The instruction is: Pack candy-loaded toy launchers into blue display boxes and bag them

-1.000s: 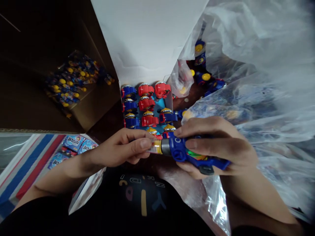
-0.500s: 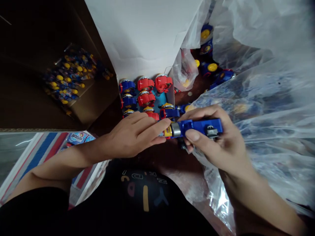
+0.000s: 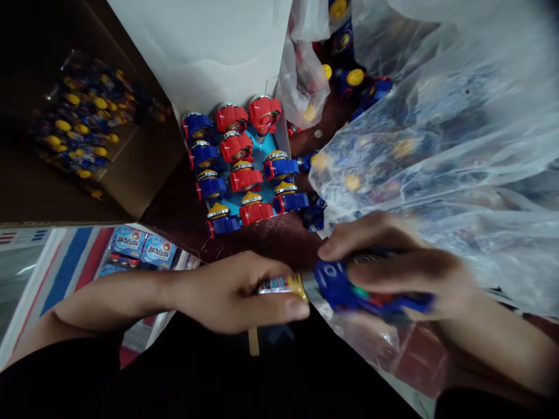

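My left hand (image 3: 236, 299) is closed around a small labelled tube (image 3: 279, 285) with a yellow end, its thumb along the near side. In my right hand (image 3: 410, 279), smeared by motion, is a blue plastic toy (image 3: 334, 285) with red and green parts. A grey neck on the toy meets the tube's yellow end; whether they are joined I cannot tell. Beyond both hands, a display box (image 3: 271, 145) with a blue inside holds rows of red toys (image 3: 237, 147) and blue toys (image 3: 204, 156) with silver rims, several with yellow tops.
A brown carton (image 3: 140, 174) at left contains many yellow-capped tubes (image 3: 82, 128). The display box's white panel (image 3: 205, 46) stands behind. Clear plastic bags (image 3: 437, 180) with blue toys fill the right. At lower left, light-blue packets (image 3: 158, 250) lie in a striped bag (image 3: 72, 273).
Both hands have come down and nearer my body with the tube and toy, and the right hand has turned the toy over. The view has shifted, uncovering the box's front row.
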`<state>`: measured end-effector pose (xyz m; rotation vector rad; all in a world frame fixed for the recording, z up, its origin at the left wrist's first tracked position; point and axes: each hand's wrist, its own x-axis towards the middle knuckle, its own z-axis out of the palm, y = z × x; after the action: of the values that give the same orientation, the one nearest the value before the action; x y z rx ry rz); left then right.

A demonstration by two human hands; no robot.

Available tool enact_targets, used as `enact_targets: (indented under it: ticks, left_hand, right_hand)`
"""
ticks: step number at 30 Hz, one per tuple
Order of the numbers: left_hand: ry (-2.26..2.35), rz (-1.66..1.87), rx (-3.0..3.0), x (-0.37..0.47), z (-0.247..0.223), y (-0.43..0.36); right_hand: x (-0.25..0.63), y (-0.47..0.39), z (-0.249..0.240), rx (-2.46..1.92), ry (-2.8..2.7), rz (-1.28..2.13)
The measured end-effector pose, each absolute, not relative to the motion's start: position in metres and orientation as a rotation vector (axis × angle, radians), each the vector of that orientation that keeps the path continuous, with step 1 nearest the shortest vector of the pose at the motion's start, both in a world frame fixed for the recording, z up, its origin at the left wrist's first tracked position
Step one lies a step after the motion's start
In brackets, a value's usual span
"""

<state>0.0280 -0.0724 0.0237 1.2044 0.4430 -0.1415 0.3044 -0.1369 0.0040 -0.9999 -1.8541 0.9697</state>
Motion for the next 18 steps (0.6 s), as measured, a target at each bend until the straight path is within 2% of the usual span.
enact_targets:
  ticks: [3, 8, 10, 14, 18]
  left_hand:
    - [0.696, -0.099, 1.665, 0.036, -0.015, -0.087]
    - [0.654, -0.415, 2.192, 0.059, -0.089, -0.101]
    - [0.601, -0.427, 2.351, 0.069, -0.110, -0.107]
    - [0.569, -0.258, 2.521, 0.091, -0.139, -0.119]
    - [0.547, -0.046, 2.611, 0.104, -0.155, -0.122]
  right_hand:
    - [0.297, -0.148, -0.038, -0.953, -1.814, 0.927]
    - [0.290, -0.189, -0.102, -1.460, -1.546, 1.088]
    - [0.301, -0.200, -0.097, -1.616, -1.632, 1.155]
    - [0.341, -0.188, -0.046, -1.839, -2.041, 1.041]
    - [0.375, -0.097, -0.024, -1.858, -2.172, 0.787]
